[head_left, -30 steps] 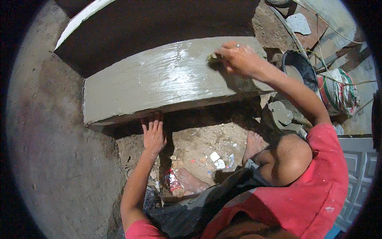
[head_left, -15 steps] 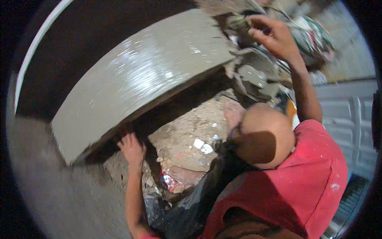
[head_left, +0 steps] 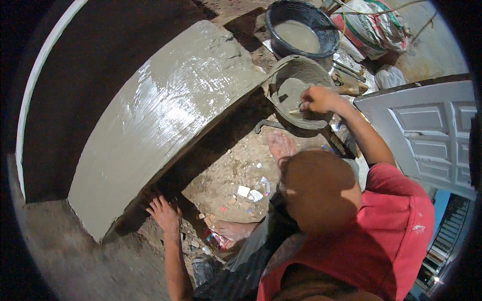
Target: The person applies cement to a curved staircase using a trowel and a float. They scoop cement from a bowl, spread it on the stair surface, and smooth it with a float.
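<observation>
Evidently the right hand (head_left: 319, 99) is lowered over the round, mortar-caked grey bucket (head_left: 325, 74), its fingers curled and pinched together on a small pale object (head_left: 295, 112) that is mostly hidden, so its exact kind cannot be told. Wet grey mortar (head_left: 297, 86) lies inside the bucket, below the fingers. The left hand (head_left: 165, 214) holds nothing, its fingers loosely spread and extended just beside the shadowed underside of the long, curved, wet grey cement-coated slab (head_left: 150, 130); whether the fingertips touch it cannot be told. That slab stretches diagonally from lower left to upper centre, glossy and brush-streaked in the middle, with its upper right end near the bucket. Beyond the bucket stands a wide, round black plastic tub (head_left: 273, 27) with grey liquid in it, and near that sit bulging white woven sacks (head_left: 371, 30) with red and green markings. A white panelled door (head_left: 429, 133) is at the right, while a flat white square chip (head_left: 243, 191) lies on the rubble-strewn brown ground (head_left: 216, 175) between slab and feet.
</observation>
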The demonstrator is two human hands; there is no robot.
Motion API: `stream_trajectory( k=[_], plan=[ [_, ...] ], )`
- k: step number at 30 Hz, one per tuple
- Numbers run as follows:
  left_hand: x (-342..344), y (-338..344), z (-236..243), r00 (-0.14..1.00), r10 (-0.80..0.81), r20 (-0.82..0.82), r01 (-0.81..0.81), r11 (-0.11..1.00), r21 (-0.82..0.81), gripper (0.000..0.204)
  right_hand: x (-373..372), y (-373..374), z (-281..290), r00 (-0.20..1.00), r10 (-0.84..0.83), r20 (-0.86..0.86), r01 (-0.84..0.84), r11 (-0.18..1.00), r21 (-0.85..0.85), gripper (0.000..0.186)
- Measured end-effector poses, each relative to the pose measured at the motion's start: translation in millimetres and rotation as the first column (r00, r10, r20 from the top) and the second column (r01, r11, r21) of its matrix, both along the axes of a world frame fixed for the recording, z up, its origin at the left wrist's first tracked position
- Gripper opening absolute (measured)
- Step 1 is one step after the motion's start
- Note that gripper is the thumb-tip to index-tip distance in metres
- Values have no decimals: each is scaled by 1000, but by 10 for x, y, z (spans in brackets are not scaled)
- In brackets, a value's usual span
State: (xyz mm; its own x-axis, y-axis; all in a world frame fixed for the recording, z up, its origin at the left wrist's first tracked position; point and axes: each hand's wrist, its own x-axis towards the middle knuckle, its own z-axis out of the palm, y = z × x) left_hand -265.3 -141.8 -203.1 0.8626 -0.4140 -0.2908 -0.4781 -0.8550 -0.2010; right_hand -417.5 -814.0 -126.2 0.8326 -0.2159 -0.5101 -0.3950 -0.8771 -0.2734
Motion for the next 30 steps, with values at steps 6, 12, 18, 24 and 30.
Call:
stream_trajectory(
  k=[6, 12, 18, 24, 30],
  plan=[
    [-30, 11, 126, 997, -29, 75, 34, 997, -64, 79, -282, -271, 421, 998, -9, 58, 39, 828, -559, 42],
    [55, 50, -161, 999, 35, -7, -35, 999, -15, 80, -444, -16, 535, 941, -40, 336, 182, 896, -405, 36],
    [82, 147, -193, 1000, 24, -13, -24, 1000, -12, 80, 158, -454, 432, 813, 44, 581, 177, 931, -319, 30],
    [0, -12, 50, 991, 82, -102, -82, 997, 1, 85, 1728, -1854, -405, 913, -89, 398, 153, 979, -132, 39],
    [-92, -137, 388, 999, 38, -14, -38, 999, 3, 87, 1773, -2526, -895, 960, 51, 276, 30, 960, -279, 46]
  ],
)
